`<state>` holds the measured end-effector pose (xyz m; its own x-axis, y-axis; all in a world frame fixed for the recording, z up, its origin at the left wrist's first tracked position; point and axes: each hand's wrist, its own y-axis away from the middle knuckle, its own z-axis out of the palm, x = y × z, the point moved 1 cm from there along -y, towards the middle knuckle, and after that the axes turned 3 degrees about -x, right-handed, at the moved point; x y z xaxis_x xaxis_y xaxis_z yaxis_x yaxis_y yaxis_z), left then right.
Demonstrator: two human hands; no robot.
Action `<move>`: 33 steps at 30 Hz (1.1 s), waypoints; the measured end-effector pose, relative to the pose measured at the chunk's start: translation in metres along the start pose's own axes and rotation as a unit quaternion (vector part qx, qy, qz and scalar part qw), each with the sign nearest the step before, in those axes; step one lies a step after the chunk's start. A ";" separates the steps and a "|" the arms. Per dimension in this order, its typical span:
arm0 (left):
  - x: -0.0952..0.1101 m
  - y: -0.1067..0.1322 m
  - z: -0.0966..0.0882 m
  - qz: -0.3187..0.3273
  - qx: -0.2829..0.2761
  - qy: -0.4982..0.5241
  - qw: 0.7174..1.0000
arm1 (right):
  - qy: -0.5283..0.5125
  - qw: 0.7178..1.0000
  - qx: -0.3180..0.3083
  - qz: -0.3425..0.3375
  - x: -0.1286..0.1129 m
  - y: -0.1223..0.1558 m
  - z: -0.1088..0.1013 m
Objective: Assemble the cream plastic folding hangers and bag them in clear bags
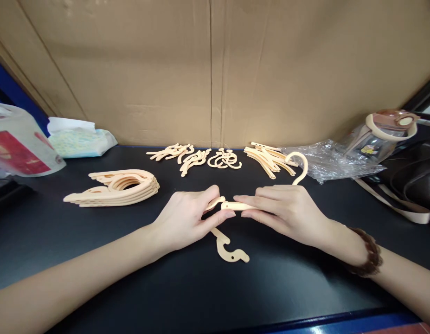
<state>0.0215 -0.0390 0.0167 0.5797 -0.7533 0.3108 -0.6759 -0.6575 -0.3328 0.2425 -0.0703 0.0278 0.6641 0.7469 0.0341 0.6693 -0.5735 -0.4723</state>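
Both my hands meet over the middle of a black table [96, 260]. My left hand [187, 218] pinches one end of a cream plastic hanger piece [230, 205]. My right hand [284, 208] grips the other end, fingers closed round it. A curved hook [300, 164] rises from behind my right hand. An arm piece [230, 248] of the same plastic hangs down from the held part onto the table below my left hand.
A stack of finished folded hangers [120, 188] lies at the left. Loose cream parts lie in piles at the back: arms [180, 155], hooks [224, 160], bars [266, 160]. Crumpled clear plastic [333, 162], a bottle [381, 134], tissues [77, 139] and a cardboard wall [215, 69] surround them.
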 end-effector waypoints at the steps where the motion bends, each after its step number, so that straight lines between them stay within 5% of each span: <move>1: 0.001 0.000 0.000 0.000 0.000 -0.002 1.000 | 0.002 1.000 0.001 0.000 0.000 0.000 0.000; 8: 0.002 0.000 0.000 0.018 -0.007 -0.027 0.999 | 0.012 0.999 0.020 -0.022 0.000 -0.001 0.000; 20: -0.001 0.001 -0.004 0.167 0.030 -0.148 0.974 | -0.014 0.999 0.004 -0.029 -0.004 0.000 -0.001; 33: 0.003 0.004 -0.004 0.176 0.052 -0.193 0.964 | -0.044 0.999 -0.016 -0.015 -0.004 0.000 0.001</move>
<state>0.0189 -0.0433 0.0194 0.4630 -0.8667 -0.1853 -0.8236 -0.3435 -0.4513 0.2391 -0.0727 0.0264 0.6126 0.7898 -0.0313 0.6997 -0.5603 -0.4432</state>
